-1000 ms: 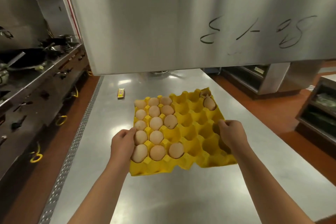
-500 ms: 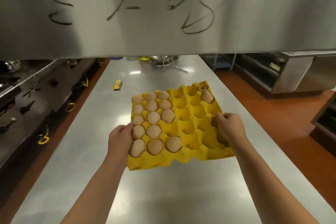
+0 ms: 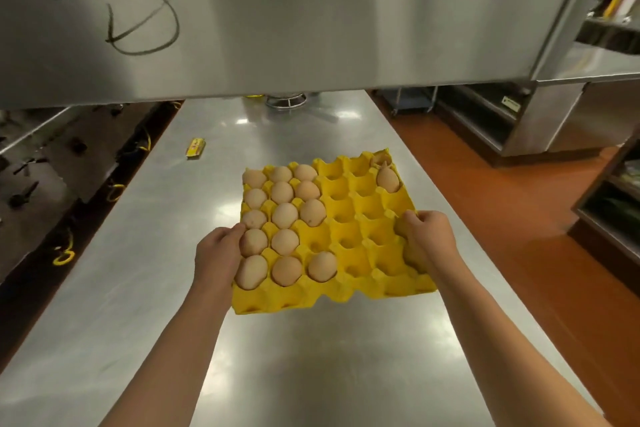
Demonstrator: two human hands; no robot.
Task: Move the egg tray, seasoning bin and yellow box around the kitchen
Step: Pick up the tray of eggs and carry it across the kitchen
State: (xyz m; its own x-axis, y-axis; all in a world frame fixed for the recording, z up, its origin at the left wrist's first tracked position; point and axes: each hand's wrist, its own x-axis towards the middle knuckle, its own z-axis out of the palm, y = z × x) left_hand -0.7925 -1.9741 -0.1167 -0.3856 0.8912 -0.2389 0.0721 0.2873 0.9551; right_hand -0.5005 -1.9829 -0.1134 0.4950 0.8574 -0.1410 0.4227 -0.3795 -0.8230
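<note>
A yellow egg tray (image 3: 349, 236) is held over the steel table (image 3: 304, 357), with several brown eggs (image 3: 284, 215) filling its left half and one egg at its far right corner. My left hand (image 3: 218, 253) grips the tray's left edge. My right hand (image 3: 427, 239) grips its right edge. A small yellow box (image 3: 196, 148) lies flat on the table, far left of the tray. No seasoning bin is in view.
A steel hood (image 3: 311, 17) with black handwriting hangs low over the far table. A cooking range (image 3: 41, 163) with yellow-ringed knobs runs along the left. Steel shelving (image 3: 540, 121) stands right, across an orange floor (image 3: 512, 218). A wire rack (image 3: 286, 101) sits at the table's far end.
The view has swung to the right, so the hood writing and the range slid left. Both hands keep the same grip on the egg tray.
</note>
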